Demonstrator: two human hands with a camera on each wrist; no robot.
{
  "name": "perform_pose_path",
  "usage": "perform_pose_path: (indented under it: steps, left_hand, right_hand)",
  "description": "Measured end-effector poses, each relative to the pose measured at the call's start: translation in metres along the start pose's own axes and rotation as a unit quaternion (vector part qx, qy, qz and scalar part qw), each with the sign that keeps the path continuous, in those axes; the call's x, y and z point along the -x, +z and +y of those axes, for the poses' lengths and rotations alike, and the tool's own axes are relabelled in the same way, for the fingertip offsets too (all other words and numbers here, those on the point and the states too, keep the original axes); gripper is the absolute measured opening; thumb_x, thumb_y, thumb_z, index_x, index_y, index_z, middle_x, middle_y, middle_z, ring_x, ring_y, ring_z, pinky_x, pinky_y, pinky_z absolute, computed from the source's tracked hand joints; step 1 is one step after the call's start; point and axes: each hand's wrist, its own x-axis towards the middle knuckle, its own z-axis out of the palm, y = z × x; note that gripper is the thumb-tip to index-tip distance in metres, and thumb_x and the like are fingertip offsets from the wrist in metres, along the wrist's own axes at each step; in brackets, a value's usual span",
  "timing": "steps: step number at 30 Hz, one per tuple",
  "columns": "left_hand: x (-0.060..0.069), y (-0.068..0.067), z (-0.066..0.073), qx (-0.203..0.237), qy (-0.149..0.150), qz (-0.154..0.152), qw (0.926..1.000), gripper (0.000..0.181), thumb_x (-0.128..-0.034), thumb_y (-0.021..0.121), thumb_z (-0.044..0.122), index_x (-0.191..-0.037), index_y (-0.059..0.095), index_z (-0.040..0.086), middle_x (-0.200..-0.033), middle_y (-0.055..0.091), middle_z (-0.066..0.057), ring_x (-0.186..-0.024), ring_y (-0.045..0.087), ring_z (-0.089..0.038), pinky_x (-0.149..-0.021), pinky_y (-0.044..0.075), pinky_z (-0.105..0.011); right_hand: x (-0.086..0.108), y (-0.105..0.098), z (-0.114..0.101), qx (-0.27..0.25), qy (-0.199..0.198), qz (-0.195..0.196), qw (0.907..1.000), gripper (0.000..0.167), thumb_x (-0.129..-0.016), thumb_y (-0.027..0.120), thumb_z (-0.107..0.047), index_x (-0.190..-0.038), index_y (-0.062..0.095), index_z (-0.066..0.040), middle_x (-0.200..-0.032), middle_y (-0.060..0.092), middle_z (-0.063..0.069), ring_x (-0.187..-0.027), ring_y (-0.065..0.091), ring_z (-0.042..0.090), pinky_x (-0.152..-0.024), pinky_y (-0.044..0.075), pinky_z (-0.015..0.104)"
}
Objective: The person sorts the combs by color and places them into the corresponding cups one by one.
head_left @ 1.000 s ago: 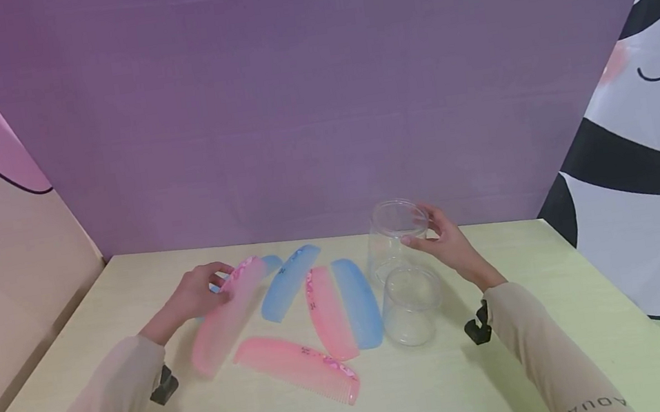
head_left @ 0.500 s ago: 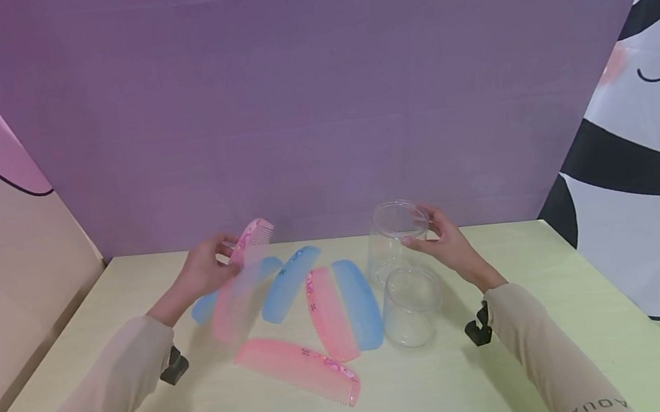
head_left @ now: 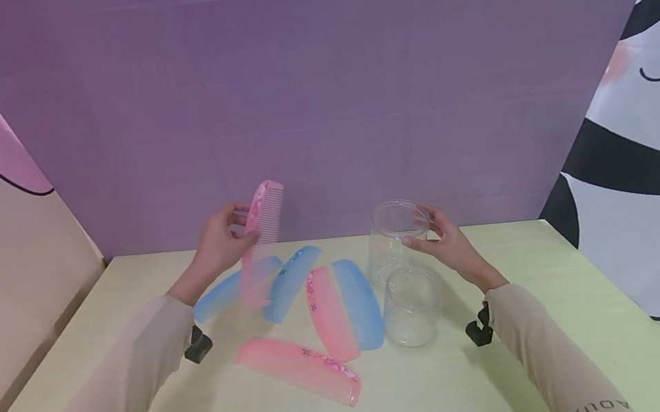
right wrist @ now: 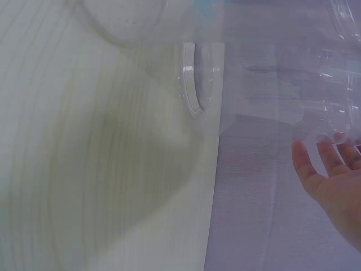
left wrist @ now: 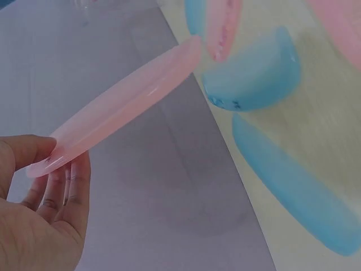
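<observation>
My left hand [head_left: 225, 242] pinches a pink comb [head_left: 269, 217] between thumb and fingers and holds it upright, tilted, above the table. In the left wrist view the same pink comb [left wrist: 124, 101] points away from the fingers. Below it lie a blue comb [head_left: 217, 297] and a second blue comb [head_left: 293, 282]. My right hand [head_left: 447, 243] holds the rear clear plastic cup [head_left: 381, 248] near its rim, the thumb in front and fingers at the far side. Those fingertips touch the cup wall in the right wrist view. Another clear cup [head_left: 411, 327] stands just in front.
A pink comb [head_left: 328, 314] and a blue comb [head_left: 358, 306] lie side by side left of the cups. Nearer the front lies another pink comb [head_left: 294, 364]. A purple backdrop [head_left: 317, 110] rises behind the table [head_left: 430, 394], with printed panels at both sides.
My left hand has lifted the pink comb off the table, moving up and to the right and turning it more upright. The blue comb beneath is uncovered. My right hand and both cups stay put.
</observation>
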Motion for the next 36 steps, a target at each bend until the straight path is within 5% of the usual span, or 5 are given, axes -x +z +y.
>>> perform_pose_path:
  steps: [18,36]
  left_hand:
    - [-0.023,0.037,0.032,0.118,0.026,0.059,0.9909,0.04,-0.0801,0.065,0.005,-0.118,0.05,0.003,-0.103,0.061,-0.017,-0.081,0.063,-0.03,-0.075,0.055,-0.038]
    - [-0.046,0.079,0.078,0.154,0.082,0.101,0.9794,0.04,-0.0813,0.067,0.009,-0.118,0.05,0.009,-0.106,0.062,-0.012,-0.08,0.062,-0.025,-0.074,0.055,-0.032]
  right_hand:
    - [0.0,0.001,0.0,0.002,0.002,0.001,1.0,0.084,-0.082,0.067,-0.031,-0.146,0.014,-0.015,-0.15,0.022,0.01,-0.138,0.02,0.034,-0.105,0.024,0.06]
    - [0.001,0.0,-0.001,-0.013,-0.006,-0.006,0.9999,0.084,-0.082,0.067,-0.03,-0.146,0.014,-0.014,-0.15,0.024,0.006,-0.138,0.019,0.032,-0.105,0.025,0.059]
